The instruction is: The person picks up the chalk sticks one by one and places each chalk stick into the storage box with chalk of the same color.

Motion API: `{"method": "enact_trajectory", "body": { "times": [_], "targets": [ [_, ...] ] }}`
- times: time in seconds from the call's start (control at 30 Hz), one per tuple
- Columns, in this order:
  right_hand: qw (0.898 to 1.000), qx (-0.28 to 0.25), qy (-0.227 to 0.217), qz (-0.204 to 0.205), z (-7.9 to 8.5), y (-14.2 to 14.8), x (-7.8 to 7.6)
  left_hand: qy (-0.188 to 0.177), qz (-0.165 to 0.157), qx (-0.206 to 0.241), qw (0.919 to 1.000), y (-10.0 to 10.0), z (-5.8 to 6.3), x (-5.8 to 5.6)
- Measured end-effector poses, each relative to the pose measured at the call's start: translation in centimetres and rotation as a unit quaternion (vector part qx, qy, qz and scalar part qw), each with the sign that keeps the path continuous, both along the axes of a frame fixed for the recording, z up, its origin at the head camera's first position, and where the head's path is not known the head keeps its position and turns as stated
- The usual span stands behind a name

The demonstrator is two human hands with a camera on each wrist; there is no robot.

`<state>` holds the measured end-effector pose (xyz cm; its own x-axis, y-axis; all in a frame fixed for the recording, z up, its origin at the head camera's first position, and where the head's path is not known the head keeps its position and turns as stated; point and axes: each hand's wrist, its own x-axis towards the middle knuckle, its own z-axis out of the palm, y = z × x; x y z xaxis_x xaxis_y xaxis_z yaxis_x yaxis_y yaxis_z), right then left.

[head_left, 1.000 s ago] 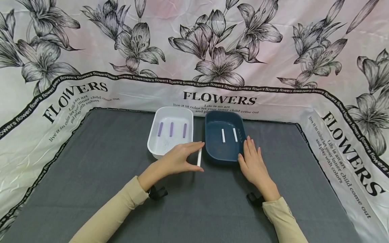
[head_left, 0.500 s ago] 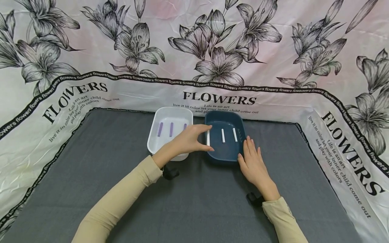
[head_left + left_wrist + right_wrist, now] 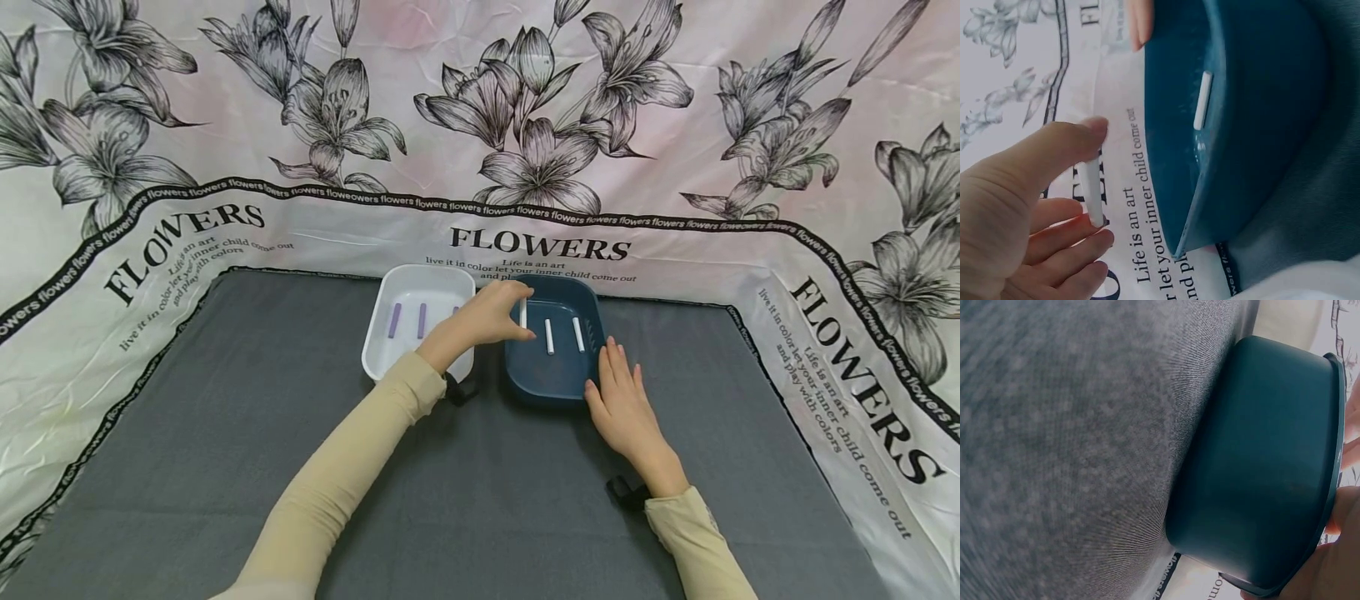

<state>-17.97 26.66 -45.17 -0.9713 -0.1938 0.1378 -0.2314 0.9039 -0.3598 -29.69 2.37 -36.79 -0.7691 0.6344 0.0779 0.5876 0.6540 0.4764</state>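
Observation:
My left hand (image 3: pixel 487 318) pinches a white chalk stick (image 3: pixel 523 313) by its two ends, thumb at one and fingers at the other. It hangs over the left side of a dark blue plastic basin (image 3: pixel 551 385). In the left wrist view this chalk (image 3: pixel 1091 194) is above the basin's rim. Two more white chalks, a left one (image 3: pixel 550 337) and a right one (image 3: pixel 578 334), lie apart on the basin's floor. My right hand (image 3: pixel 626 400) rests against the basin's right rim, fingers straight. The right wrist view shows the basin's outer wall (image 3: pixel 1266 456) beside that hand.
Left of the blue basin stands a white basin (image 3: pixel 382 354) with purple chalks (image 3: pixel 394 320) inside, one partly hidden behind my left hand. Both stand on a grey cloth (image 3: pixel 487 500). A white flower-printed cloth (image 3: pixel 360 229) borders it at the back and sides.
My left hand has carried the white chalk rightward and away from me, from in front of the gap between the basins to over the blue basin. My right hand has stayed at the rim.

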Motion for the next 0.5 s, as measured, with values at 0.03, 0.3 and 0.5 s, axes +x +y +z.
{"method": "enact_trajectory", "body": {
  "times": [0.03, 0.3, 0.5],
  "targets": [
    [1.0, 0.001, 0.001, 0.0, 0.0, 0.0, 0.0, -0.003, 0.002, -0.005, 1.0, 0.2, 0.0, -0.3],
    [1.0, -0.001, -0.003, -0.001, 0.1, 0.0, 0.0, -0.035, 0.027, -0.056, 0.9975, 1.8, 0.2, -1.7],
    [1.0, 0.002, 0.001, -0.002, 0.1, 0.0, 0.0, -0.055, 0.083, -0.104, 0.9896, 3.2, -0.3, -1.8]
  ]
}}
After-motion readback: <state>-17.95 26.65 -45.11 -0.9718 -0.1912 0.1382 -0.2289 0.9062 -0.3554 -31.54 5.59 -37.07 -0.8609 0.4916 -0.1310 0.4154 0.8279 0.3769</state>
